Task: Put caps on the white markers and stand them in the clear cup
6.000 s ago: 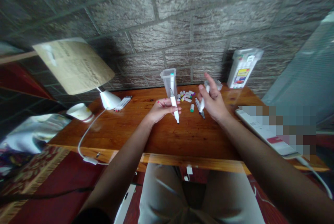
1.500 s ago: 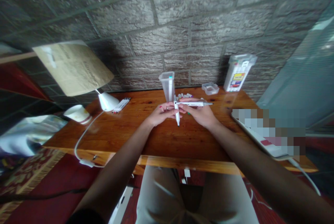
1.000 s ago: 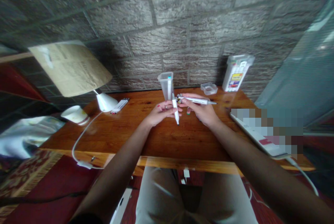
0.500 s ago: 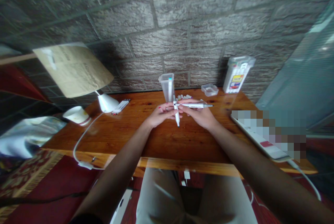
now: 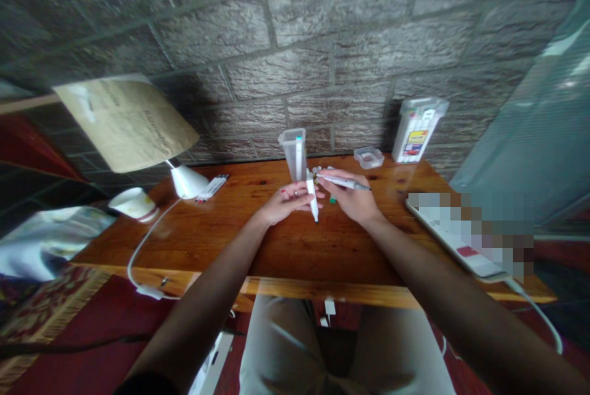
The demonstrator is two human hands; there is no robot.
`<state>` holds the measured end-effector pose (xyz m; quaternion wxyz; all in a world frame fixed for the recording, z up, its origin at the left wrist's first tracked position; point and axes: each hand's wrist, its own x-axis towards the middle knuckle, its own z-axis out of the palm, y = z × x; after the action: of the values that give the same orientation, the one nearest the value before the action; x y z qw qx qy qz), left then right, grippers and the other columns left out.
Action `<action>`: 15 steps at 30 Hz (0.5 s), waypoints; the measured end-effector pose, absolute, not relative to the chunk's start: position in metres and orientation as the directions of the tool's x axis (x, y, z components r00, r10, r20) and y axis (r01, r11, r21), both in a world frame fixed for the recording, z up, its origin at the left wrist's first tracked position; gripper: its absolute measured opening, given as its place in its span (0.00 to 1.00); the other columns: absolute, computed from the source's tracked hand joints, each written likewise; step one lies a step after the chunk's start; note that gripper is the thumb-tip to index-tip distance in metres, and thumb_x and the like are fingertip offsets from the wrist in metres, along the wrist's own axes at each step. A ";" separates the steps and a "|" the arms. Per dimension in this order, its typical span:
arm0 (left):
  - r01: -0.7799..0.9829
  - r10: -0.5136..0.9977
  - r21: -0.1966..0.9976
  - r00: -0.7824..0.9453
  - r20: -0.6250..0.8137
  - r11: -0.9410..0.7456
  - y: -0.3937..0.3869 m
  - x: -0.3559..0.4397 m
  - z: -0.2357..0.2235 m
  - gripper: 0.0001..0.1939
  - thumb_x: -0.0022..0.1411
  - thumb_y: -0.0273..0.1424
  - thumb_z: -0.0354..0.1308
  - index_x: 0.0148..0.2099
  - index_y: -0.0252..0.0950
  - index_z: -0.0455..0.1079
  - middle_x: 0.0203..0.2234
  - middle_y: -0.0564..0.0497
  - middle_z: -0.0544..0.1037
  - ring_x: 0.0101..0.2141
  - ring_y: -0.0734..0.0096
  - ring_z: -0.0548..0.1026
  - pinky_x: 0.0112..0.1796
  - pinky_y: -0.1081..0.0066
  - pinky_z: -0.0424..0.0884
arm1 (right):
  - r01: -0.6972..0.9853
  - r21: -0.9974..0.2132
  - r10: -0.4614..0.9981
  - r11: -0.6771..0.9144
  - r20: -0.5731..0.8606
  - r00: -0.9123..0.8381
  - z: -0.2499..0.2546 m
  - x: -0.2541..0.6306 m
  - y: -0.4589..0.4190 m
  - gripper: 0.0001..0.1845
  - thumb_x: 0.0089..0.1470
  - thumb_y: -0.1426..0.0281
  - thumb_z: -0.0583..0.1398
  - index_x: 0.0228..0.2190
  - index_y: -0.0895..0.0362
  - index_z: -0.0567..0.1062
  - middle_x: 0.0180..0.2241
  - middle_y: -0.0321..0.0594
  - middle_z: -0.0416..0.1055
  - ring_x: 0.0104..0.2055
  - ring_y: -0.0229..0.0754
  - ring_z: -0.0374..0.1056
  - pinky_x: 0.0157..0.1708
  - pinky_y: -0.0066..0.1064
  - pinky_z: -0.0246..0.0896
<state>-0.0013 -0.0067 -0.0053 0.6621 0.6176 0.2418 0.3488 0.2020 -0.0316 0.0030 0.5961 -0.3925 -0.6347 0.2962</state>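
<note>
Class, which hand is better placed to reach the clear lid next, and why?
Probably the right hand: it is nearer the clear lid, while the left hand is farther off. Each holds a white marker, so neither is free.

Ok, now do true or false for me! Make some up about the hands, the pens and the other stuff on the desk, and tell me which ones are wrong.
1. The left hand holds a white, dark-tipped marker pen. True.
2. The right hand holds nothing. False: the right hand holds a white marker pen with a grey end.
3. A white marker with a turquoise end stands inside the tall, open, clear plastic case. True.
4. The lampshade is shiny blue glass. False: it is a light-brown, papery shade with printing.
5. The shallow clear plastic lid rests on the brown wooden desk. True.
</note>
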 end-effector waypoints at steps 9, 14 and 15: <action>-0.266 0.842 0.964 0.524 0.128 0.020 -0.007 -0.004 0.002 0.22 0.53 0.36 0.72 0.47 0.32 0.71 0.39 0.44 0.82 0.35 0.63 0.82 0.39 0.66 0.78 | -0.059 -0.917 0.907 0.394 0.377 0.190 0.013 0.216 -0.029 0.21 0.46 0.55 0.69 0.39 0.54 0.81 0.37 0.42 0.81 0.32 0.42 0.76 0.31 0.32 0.74; -0.256 0.843 0.966 0.527 0.108 0.037 -0.004 -0.005 0.000 0.22 0.53 0.35 0.72 0.46 0.32 0.70 0.37 0.45 0.83 0.35 0.63 0.82 0.38 0.66 0.78 | -0.062 -0.947 0.948 0.314 0.310 0.073 0.015 0.207 -0.039 0.23 0.49 0.52 0.67 0.41 0.54 0.78 0.33 0.39 0.81 0.20 0.34 0.66 0.21 0.28 0.66; -0.244 0.841 0.969 0.531 0.102 0.037 -0.003 -0.005 0.002 0.22 0.53 0.35 0.71 0.46 0.32 0.70 0.37 0.45 0.83 0.35 0.63 0.82 0.38 0.66 0.78 | -0.068 -0.951 0.952 0.301 0.296 0.073 0.016 0.207 -0.039 0.23 0.48 0.51 0.67 0.40 0.55 0.78 0.32 0.39 0.80 0.19 0.33 0.65 0.20 0.27 0.64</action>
<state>-0.0049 -0.0026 0.0016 0.6695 0.5632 0.2651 0.4054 0.2066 -0.0391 0.0158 0.6042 -0.4140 -0.5342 0.4220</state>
